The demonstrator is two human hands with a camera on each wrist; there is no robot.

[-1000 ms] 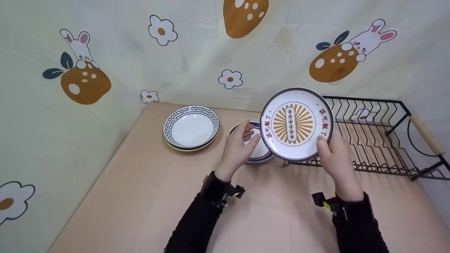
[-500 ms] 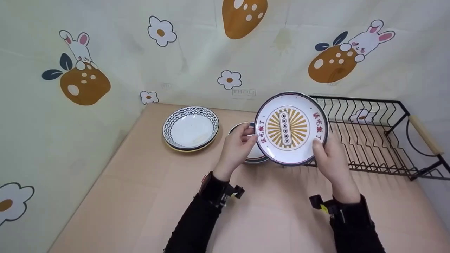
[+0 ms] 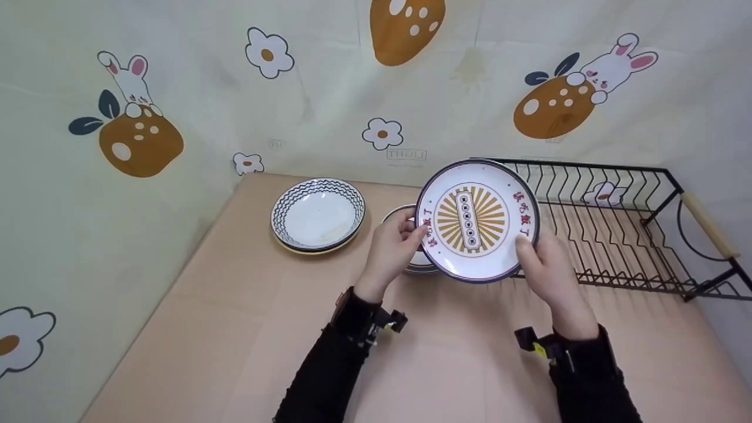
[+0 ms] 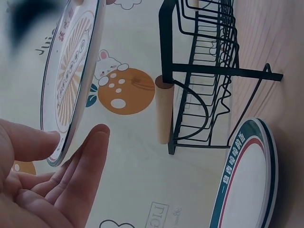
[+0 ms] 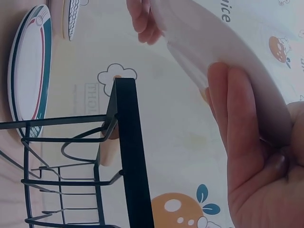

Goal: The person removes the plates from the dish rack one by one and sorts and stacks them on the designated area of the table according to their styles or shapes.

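Both hands hold up a white plate (image 3: 470,220) with a dark blue rim, red characters and a yellow sunburst in the middle. My left hand (image 3: 390,249) pinches its left edge, thumb on the face and fingers behind, as the left wrist view shows. My right hand (image 3: 549,270) grips the right edge, its thumb over the rim and its fingers spread on the pale underside (image 5: 223,52). Behind the raised plate, another plate (image 4: 247,185) with a green-and-red border lies on the table, partly covered in the head view.
A black wire dish rack (image 3: 611,235) with a wooden handle (image 3: 709,225) stands at the right by the wall. To the left sits a dish with a black wavy border (image 3: 319,214), stacked on a yellow-edged one. A patterned sheet (image 3: 329,106) lines the walls.
The held plate has moved left and slightly down, tilting a little. My left hand, at first apart from it with fingers loose, has taken hold of its left edge.
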